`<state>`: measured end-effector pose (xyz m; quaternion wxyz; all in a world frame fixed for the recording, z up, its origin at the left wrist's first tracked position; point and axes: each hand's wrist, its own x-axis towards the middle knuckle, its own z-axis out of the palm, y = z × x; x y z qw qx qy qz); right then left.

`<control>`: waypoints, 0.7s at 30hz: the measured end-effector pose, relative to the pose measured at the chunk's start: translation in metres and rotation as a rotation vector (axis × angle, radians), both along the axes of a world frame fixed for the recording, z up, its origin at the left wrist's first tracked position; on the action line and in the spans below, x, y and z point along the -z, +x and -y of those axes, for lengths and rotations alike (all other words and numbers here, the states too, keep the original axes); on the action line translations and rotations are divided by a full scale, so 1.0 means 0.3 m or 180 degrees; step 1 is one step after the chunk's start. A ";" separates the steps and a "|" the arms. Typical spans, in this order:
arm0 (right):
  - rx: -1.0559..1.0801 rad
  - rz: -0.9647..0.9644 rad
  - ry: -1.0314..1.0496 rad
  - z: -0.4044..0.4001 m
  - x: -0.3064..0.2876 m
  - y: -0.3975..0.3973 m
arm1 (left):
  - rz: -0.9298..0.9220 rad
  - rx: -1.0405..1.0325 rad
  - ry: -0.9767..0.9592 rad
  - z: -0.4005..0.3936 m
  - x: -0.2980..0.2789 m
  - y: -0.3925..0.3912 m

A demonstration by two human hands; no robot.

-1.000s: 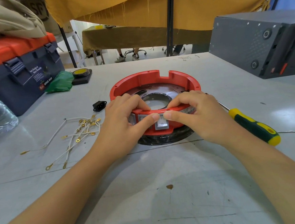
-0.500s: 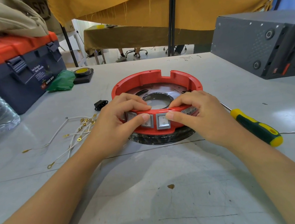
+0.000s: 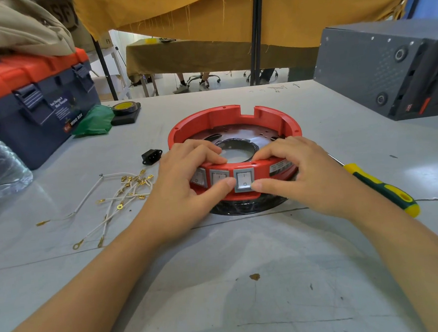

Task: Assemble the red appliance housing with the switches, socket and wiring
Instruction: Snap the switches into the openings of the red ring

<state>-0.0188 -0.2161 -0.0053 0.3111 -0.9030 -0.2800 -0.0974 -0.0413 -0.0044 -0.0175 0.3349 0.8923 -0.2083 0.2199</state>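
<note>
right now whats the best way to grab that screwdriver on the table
Take the screwdriver by its fat yellow-and-green handle, from above with the right hand, which is beside it. It lies flat; the thin shaft points toward the red housing and runs behind that hand.

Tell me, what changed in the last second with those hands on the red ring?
Both thumbs slid apart, uncovering the switches on the red housing. The left hand and right hand still grip its near rim. Wires, socket and screwdriver lie unmoved.
</note>
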 end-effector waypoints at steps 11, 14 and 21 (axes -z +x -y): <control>0.0124 0.0304 -0.0163 -0.011 0.015 -0.003 | 0.0106 -0.0159 0.0254 0.029 0.015 -0.008; 0.0155 0.0375 -0.0133 -0.020 0.019 -0.006 | 0.0115 -0.0164 0.0189 0.032 0.016 -0.007; 0.0211 0.0513 -0.0191 -0.030 0.029 -0.003 | 0.0080 -0.0192 0.0150 0.038 0.012 -0.005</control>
